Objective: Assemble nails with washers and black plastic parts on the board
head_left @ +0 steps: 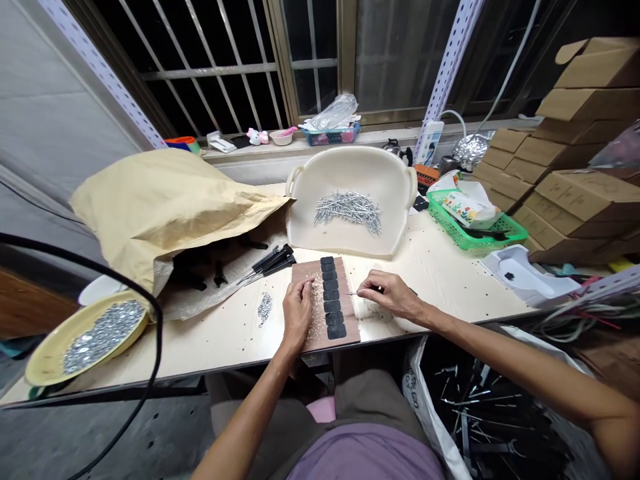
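A brown wooden board [309, 270] lies near the table's front edge, with a column of several black pads [331, 297] down its right half. My left hand [297, 312] rests on the board's left part, its fingers curled and pressed together over small metal bits. My right hand [386, 293] sits just right of the board and pinches a thin metal pin that points left toward the pads. A cream tray [350, 173] behind the board holds a heap of metal pins [349, 208].
A tan paper sack [160, 200] and black tools [267, 261] lie at left. A yellow dish [50, 353] of metal bits sits at the near left edge. A green basket [500, 235] and stacked cardboard boxes [575, 140] stand right. A bag [430, 413] of black parts hangs below.
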`<action>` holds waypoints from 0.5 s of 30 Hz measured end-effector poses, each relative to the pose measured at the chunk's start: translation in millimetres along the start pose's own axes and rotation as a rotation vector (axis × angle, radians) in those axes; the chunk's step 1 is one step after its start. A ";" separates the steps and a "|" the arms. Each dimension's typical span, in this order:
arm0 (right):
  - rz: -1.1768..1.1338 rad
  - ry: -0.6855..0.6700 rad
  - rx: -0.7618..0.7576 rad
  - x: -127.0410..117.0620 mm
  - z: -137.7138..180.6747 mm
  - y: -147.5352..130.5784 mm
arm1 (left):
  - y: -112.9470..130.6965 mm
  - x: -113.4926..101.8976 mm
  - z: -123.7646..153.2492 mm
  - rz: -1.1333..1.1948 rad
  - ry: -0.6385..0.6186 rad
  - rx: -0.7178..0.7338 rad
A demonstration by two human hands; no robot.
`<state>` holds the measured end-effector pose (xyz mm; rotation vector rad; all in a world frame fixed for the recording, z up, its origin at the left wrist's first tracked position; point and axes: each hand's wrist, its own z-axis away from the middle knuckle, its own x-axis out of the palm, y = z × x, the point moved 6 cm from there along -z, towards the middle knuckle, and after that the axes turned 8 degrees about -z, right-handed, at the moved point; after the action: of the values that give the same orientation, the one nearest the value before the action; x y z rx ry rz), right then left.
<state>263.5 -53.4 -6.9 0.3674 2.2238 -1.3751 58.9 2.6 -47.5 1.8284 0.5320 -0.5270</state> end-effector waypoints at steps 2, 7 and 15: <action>0.005 -0.016 0.046 -11.5 12.9 -0.1 | -1.0 -0.9 -0.4 0.005 0.006 0.008; 0.110 -0.475 0.335 -55.7 79.0 5.0 | -4.9 0.2 2.4 0.071 -0.002 0.002; 0.348 -0.382 0.102 -35.4 -0.9 -29.3 | -10.4 -6.5 2.9 0.135 -0.003 -0.051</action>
<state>279.3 -64.9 34.7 0.4599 1.6943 -1.2501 47.2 2.2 -52.3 1.7999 0.4127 -0.4213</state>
